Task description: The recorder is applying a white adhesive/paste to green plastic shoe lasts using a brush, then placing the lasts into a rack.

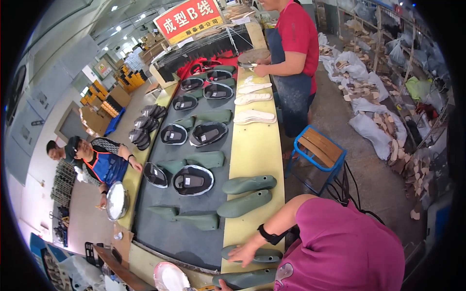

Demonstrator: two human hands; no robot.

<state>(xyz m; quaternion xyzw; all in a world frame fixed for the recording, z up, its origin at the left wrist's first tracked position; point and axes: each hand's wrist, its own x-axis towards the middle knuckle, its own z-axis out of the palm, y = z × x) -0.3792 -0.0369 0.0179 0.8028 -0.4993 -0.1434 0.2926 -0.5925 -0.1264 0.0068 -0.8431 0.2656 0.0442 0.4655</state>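
Note:
From a pink sleeve, my right arm, with a black watch, reaches left across the yellow worktop [242, 145]. My right hand [245, 250] is over a dark green shoe last [264, 255], fingers spread at its narrow end; whether it presses on it I cannot tell. Only a bit of my left hand [223, 285] shows at the lower edge, beside another green last [250, 278]. A thin yellowish stick [206, 287] lies by those fingers; a grip on it cannot be made out. Farther up lie two more lasts [245, 202].
Dark shoe uppers [193, 180] and green lasts line the grey belt [194, 242]. A pink-rimmed bowl [171, 277] stands lower left. Across the belt a person in a blue apron [111, 165] sits by a white basin [117, 201]. A blue-framed stool [318, 148] stands near a standing worker [293, 63].

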